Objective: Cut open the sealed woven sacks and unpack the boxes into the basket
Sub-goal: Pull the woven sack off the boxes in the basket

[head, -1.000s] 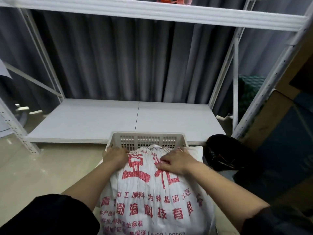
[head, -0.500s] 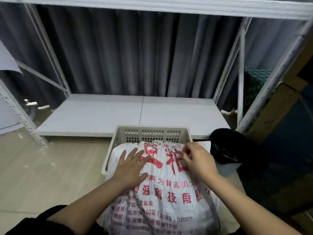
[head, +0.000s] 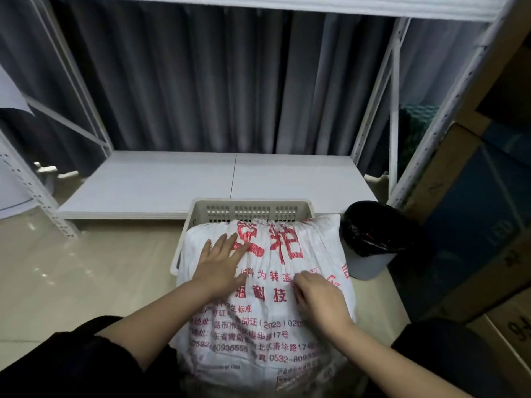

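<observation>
Head view: white woven sack (head: 267,305) lies over the basket (head: 250,208) at 6 o'clock. Left hand (head: 221,265) rests flat on it, fingers released and spread; right hand (head: 319,300) fingers pinch its fabric. Black-lined bin (head: 370,239) at 3 o'clock.

Storeroom, metal shelving (head: 290,179), stacked cartons (head: 474,214)

Woven sack (head: 267,326) — red print, "(2023)", "0532-", "17号", large Chinese characters on top
</observation>
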`<state>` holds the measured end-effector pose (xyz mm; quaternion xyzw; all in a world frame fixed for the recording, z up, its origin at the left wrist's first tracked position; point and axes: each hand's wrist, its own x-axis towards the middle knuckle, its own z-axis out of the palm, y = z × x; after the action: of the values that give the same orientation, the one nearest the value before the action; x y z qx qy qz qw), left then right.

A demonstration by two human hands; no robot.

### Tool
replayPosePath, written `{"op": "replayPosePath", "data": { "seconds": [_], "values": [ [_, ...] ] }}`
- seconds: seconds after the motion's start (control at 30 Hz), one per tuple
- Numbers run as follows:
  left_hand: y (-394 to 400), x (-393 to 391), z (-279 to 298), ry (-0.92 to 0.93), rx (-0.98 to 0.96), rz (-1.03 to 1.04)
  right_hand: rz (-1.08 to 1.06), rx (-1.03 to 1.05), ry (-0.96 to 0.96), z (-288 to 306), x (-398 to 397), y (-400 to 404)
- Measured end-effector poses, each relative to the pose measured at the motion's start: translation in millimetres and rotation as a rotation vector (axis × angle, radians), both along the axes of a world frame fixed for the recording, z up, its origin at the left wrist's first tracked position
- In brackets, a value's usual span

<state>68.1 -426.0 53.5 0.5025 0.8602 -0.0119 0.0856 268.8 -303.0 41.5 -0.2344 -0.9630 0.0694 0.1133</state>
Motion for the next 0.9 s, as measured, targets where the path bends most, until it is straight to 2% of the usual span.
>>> {"op": "replayPosePath", "data": {
  "seconds": [0.07,0.13,0.23,0.3,0.4,0.57,0.67,0.77,0.83,0.9],
  "values": [
    [-12,7,1,-0.008,0.007,-0.047,0.05,0.023,0.051,22,-17,2],
    [-24,14,0,0.028,-0.008,-0.094,0.067,0.002,0.022,39,-35,5],
    [-41,29,-6,0.145,-0.129,-0.225,0.067,-0.06,-0.218,39,-47,2],
    [-48,40,-19,0.221,-0.224,-0.265,0.073,-0.056,-0.282,25,-45,-4],
    [-46,44,-36,0.28,-0.208,-0.234,0.059,-0.088,-0.215,7,-39,-8],
    [-29,44,-35,0.34,-0.174,-0.3,0.12,-0.106,-0.163,2,-21,-2],
    [-29,38,-32,0.348,-0.065,-0.359,0.201,0.034,-0.005,-2,-5,3],
    [-32,37,-43,0.245,-0.048,-0.308,0.233,0.204,-0.05,-18,1,-5],
    [-34,42,-47,0.26,-0.065,-0.262,0.17,0.187,-0.059,-23,-7,-14],
    [-36,44,-50,0.279,-0.019,-0.219,0.127,0.158,0.012,-28,-20,-15]
  ]
}}
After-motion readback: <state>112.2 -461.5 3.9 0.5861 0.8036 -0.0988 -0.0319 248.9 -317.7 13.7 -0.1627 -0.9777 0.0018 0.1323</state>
